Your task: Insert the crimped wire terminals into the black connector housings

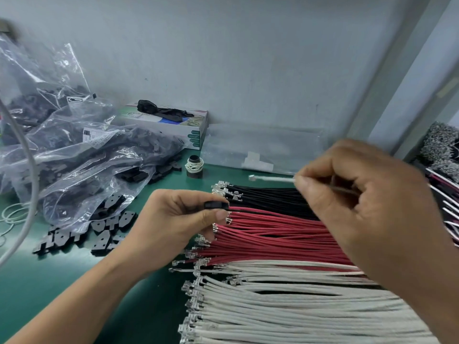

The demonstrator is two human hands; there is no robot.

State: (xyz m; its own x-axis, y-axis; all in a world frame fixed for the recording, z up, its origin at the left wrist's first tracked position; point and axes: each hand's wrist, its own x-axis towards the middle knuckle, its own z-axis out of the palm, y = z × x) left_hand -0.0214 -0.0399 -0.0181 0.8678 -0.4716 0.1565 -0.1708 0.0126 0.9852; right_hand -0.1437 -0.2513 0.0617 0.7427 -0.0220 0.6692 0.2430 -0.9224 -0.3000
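My left hand (178, 219) pinches a small black connector housing (215, 205) between thumb and fingers; a black wire and a red wire run out of it to the right. My right hand (367, 202) pinches a white wire (270, 179) whose crimped terminal points left, raised above the bundles and apart from the housing. Below lie bundles of black wires (268, 197), red wires (273, 237) and white wires (285, 301), their metal terminals facing left on the green mat (74, 281).
Clear plastic bags (74, 150) of black housings are heaped at the left, with loose housings (82, 234) spilled in front. A glove box (173, 120) and a small black spool (194, 164) stand by the wall. More wires (444, 184) lie at the right edge.
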